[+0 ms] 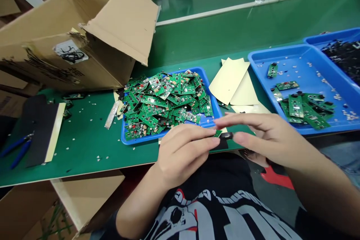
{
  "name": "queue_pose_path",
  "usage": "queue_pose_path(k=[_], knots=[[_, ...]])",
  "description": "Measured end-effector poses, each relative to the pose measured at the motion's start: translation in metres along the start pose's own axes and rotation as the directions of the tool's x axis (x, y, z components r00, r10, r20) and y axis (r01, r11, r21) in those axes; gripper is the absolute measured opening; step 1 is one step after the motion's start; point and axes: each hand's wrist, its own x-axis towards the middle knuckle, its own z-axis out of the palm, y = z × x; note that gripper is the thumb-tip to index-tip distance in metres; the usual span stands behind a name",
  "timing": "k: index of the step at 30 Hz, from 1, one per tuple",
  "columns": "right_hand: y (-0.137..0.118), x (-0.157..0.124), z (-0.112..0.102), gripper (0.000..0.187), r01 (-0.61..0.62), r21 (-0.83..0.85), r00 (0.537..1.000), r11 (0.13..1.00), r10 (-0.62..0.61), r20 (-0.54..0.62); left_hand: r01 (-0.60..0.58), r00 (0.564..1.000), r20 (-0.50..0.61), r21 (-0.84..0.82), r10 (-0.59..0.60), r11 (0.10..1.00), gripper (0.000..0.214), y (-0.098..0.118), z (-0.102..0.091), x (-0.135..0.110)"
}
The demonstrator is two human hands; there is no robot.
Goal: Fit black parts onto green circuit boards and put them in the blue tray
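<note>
My left hand (184, 152) and my right hand (261, 135) meet at the table's front edge. Together they pinch a small green circuit board with a black part (223, 135) between the fingertips. Both hands have their fingers closed on it. Just behind them a blue tray (209, 122) is heaped with several green circuit boards (165, 101). To the right a larger blue tray (309, 71) holds a smaller pile of boards (305, 108).
A tipped, open cardboard box (73, 37) lies at the back left. Yellowish paper sheets (233, 82) lie between the trays. Blue-handled cutters (17, 150) and a black pad (42, 127) rest at the left. Another blue tray with black parts (345, 56) is at the far right.
</note>
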Motion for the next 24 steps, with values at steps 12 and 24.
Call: queue_pose_path(k=[12,24], knots=[[-0.01,0.009,0.009,0.014,0.059,-0.116,0.998,0.992,-0.054,0.046,0.212,0.976,0.081,-0.15,-0.202,0.966,0.042,-0.006,0.009,-0.007],[-0.007,0.012,-0.002,0.021,0.521,-0.439,0.852,0.732,-0.475,0.219,0.131,0.983,0.133,-0.04,-0.125,0.991,0.032,-0.016,0.01,-0.005]])
